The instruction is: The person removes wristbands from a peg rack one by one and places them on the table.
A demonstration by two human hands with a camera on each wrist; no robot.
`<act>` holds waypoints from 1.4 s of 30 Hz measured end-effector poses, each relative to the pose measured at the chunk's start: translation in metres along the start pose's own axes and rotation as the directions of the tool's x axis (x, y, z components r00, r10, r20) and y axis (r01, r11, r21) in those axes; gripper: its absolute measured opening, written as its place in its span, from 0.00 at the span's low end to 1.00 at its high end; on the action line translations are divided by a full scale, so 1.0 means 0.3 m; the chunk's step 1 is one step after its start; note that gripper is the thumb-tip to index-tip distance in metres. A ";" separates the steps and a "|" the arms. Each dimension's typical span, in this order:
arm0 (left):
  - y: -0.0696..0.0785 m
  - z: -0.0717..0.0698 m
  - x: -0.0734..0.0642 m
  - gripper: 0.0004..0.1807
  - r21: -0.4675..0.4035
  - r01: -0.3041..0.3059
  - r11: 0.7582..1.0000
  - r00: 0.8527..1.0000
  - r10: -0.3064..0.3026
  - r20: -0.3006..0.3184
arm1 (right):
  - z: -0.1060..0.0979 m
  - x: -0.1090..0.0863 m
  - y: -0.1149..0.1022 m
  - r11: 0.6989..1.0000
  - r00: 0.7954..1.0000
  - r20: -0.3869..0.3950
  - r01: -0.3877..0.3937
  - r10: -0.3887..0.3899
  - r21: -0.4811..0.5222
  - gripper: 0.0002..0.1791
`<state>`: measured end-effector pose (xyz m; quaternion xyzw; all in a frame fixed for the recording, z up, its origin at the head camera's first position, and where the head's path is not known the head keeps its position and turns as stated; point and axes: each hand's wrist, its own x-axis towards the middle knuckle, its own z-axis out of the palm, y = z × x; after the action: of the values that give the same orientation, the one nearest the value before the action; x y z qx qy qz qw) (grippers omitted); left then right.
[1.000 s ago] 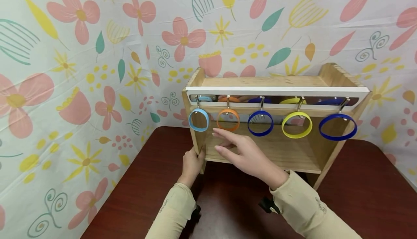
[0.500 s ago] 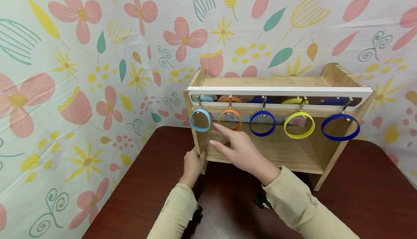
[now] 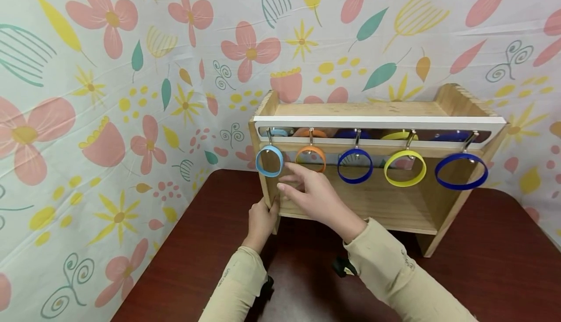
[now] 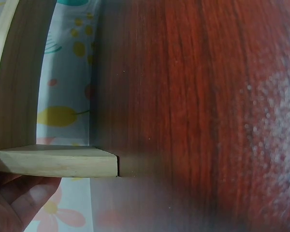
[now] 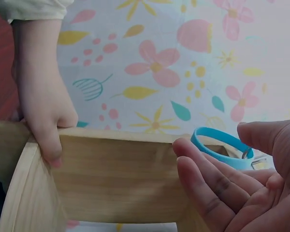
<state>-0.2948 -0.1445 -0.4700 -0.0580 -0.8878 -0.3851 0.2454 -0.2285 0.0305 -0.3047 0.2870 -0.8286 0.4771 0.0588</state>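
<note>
A light-blue silicone wristband (image 3: 265, 175) hangs from the leftmost metal hook of a wooden rack (image 3: 381, 202). My right hand (image 3: 320, 198) is just right of it, thumb and fingers spread apart. In the right wrist view, that band (image 5: 222, 158) shows beyond the gap between thumb and fingers; whether they touch it I cannot tell. An orange wristband (image 3: 325, 160) hangs partly hidden behind my right hand. Low on the rack's left side panel, my left hand (image 3: 260, 222) grips the wood, thumb inside, other fingers mostly hidden outside.
Further right on hooks hang a dark-blue band (image 3: 356, 181), a yellow band (image 3: 404, 184) and a larger dark-blue band (image 3: 460, 186). A mirror-like strip (image 3: 337, 134) backs the hooks. The rack stands on a dark red table (image 3: 188, 249) before a flowered cloth (image 3: 175, 44).
My right hand has moved left and slightly up, closer to the light-blue wristband. My left hand keeps its grip on the side panel. The view has shifted slightly.
</note>
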 end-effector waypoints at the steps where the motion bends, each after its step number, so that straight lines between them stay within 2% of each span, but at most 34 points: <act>1: 0.001 -0.001 0.000 0.14 0.001 -0.001 1.000 1.000 0.001 -0.001 | 0.001 0.003 -0.001 1.000 1.000 0.000 -0.011 0.011 0.017 0.31; 10: -0.004 0.005 -0.001 0.13 0.020 -0.013 1.000 1.000 0.014 -0.014 | 0.017 0.023 -0.006 0.981 0.996 0.014 -0.093 0.092 0.173 0.26; 18: 0.000 -0.001 -0.001 0.13 0.025 -0.028 0.999 0.999 0.029 -0.032 | 0.027 0.035 -0.015 0.970 0.996 0.004 -0.093 0.094 0.224 0.23; 26: 0.001 0.000 -0.005 0.12 0.047 -0.011 0.999 1.000 0.011 -0.004 | 0.044 0.039 -0.025 0.967 0.993 -0.044 -0.101 0.114 0.233 0.12; 35: 0.001 0.001 -0.004 0.14 0.045 0.000 0.999 1.000 0.001 -0.008 | 0.048 0.040 -0.023 0.987 0.992 -0.123 -0.013 0.032 0.158 0.06; 42: 0.003 0.003 -0.003 0.15 0.020 0.003 1.000 1.000 -0.002 -0.025 | 0.043 0.039 -0.027 0.993 0.986 -0.166 0.028 -0.008 0.117 0.07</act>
<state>-0.2942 -0.1432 -0.4705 -0.0497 -0.8885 -0.3772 0.2565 -0.2316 0.0120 -0.3012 0.2569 -0.7883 0.5473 0.1144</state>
